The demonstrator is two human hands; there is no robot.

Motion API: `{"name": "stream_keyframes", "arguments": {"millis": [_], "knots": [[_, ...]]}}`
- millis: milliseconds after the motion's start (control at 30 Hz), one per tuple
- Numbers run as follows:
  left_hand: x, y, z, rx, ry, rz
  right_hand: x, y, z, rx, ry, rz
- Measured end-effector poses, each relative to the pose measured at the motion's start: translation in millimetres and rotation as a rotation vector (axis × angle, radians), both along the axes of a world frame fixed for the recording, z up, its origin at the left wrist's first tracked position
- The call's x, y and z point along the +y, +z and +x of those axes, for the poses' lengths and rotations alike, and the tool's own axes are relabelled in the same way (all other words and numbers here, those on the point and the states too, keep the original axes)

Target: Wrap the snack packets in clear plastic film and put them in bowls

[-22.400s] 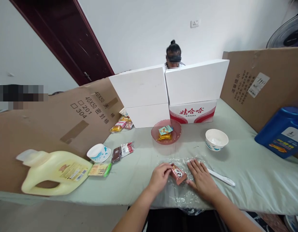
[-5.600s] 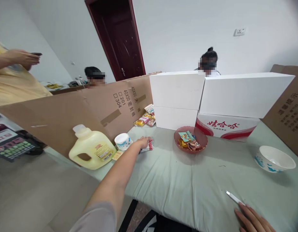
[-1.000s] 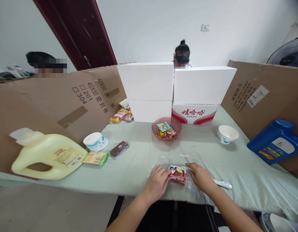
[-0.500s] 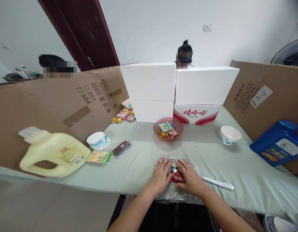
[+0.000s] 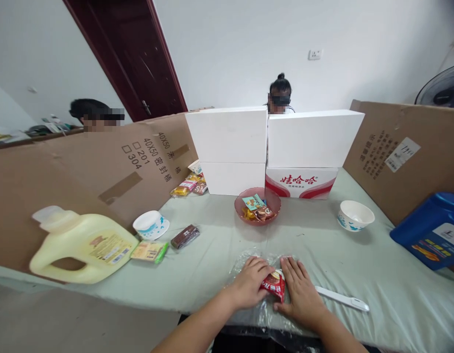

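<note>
In the head view, my left hand [image 5: 252, 283] is curled around the left side of a small red snack packet [image 5: 276, 285]. The packet is tilted up on a crinkled clear plastic sheet [image 5: 262, 318] at the table's front edge. Flat on that sheet lies my right hand [image 5: 302, 294], fingers stretched out, its thumb side close by the packet's right edge. Just right of this hand rests a slim white plastic utensil [image 5: 344, 298]; its exact kind is unclear.
Beyond my hands stands a pink glass bowl [image 5: 237, 214] of snacks, backed by white boxes [image 5: 227, 137]. A paper bowl [image 5: 355, 215] and blue bottle [image 5: 431, 235] are right. Left are a yellow jug [image 5: 87, 240], another paper bowl [image 5: 149, 225] and wrapped snacks [image 5: 185, 236]. Two people sit behind cardboard.
My left fingers have closed around the red packet and tipped it up. My right hand has come away from the packet and lies flat on the plastic. The view has tilted slightly upward.
</note>
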State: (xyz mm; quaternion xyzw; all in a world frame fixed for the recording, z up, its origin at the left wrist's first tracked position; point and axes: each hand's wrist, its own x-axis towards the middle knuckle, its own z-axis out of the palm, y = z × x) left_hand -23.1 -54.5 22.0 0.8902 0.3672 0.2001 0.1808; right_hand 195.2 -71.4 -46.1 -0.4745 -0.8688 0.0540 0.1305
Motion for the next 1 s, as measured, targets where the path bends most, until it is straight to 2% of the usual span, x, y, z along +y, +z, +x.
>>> {"name": "stream_keyframes", "arguments": {"millis": [67,167,300,367,400,467,567,633,667,700,767,833,867,933,1000], "knots": [[13,13.6,-10,-0.057,-0.022,-0.077,0,0.8,0,-0.013,-0.010,-0.054],[50,41.0,-21,-0.134,0.060,-0.103,0,3.1,-1,-0.032,-0.024,-0.119],[120,74.1,-18,-0.190,0.224,0.089,0,6.4,-2,-0.042,-0.024,-0.135],[143,81.2,-12,-0.209,0.324,0.154,0,7.4,-1,-0.054,-0.031,-0.134],[146,81.1,-8,-0.227,0.352,0.187,0,7.5,-1,-0.062,-0.032,-0.130],[134,72.7,0,-0.276,0.308,0.241,0,6.3,-1,-0.073,-0.031,-0.106],[85,42.0,8,-0.281,-0.001,0.228,1,1.2,-1,-0.078,-0.011,-0.022],[51,16.1,9,-0.159,-0.231,0.159,1,-2.8,0,-0.080,0.009,0.041],[40,4.1,7,-0.072,-0.272,0.133,2,-4.5,0,-0.082,0.014,0.064],[33,-6.4,3,0.015,-0.230,0.115,1,-5.6,0,-0.086,0.016,0.078],[30,-21.1,-10,0.170,-0.041,0.092,1,-5.5,1,-0.095,0.010,0.080],[37,-27.3,-25,0.244,0.160,0.099,-1,-1.6,0,-0.107,0.003,0.055],[41,-28.0,-32,0.244,0.221,0.117,-1,2.0,-1,-0.110,0.001,0.040],[46,-26.8,-42,0.195,0.269,0.173,1,12.2,-5,-0.102,-0.012,0.030],[46,-25.1,-44,0.143,0.253,0.220,7,24.3,-12,-0.065,-0.041,0.049]]}}
